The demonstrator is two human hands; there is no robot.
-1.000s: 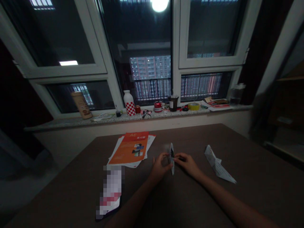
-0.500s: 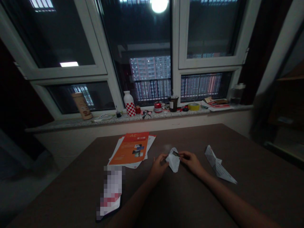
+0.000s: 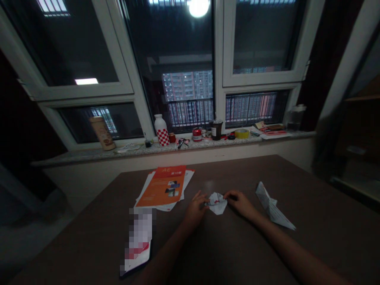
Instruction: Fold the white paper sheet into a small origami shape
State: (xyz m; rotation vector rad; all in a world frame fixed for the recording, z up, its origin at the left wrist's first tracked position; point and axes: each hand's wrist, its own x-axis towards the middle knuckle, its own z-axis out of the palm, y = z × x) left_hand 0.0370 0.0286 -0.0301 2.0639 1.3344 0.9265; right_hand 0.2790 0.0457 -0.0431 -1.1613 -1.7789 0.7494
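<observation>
A small piece of folded printed paper (image 3: 218, 206) lies on the dark table between my two hands. My left hand (image 3: 196, 208) pinches its left edge between thumb and fingers. At its upper right edge, my right hand (image 3: 239, 201) grips the paper with the fingertips bent together. The paper looks flattened, with a dark crease or line running across its upper part. To the right of my right hand rests another folded paper shape (image 3: 272, 208), long and pointed, touched by neither hand.
An orange booklet (image 3: 162, 186) lies on white sheets at the left of the table (image 3: 225, 253). Nearer to me is a phone (image 3: 138, 241) with a blurred screen. A checkered bottle (image 3: 162, 132), a dark cup (image 3: 216, 130) and yellow tape (image 3: 242, 133) stand on the windowsill.
The paper has opened out wider and lower between my hands, and its upper point has gone. My left hand has shifted slightly, with its fingers now along the paper's left edge.
</observation>
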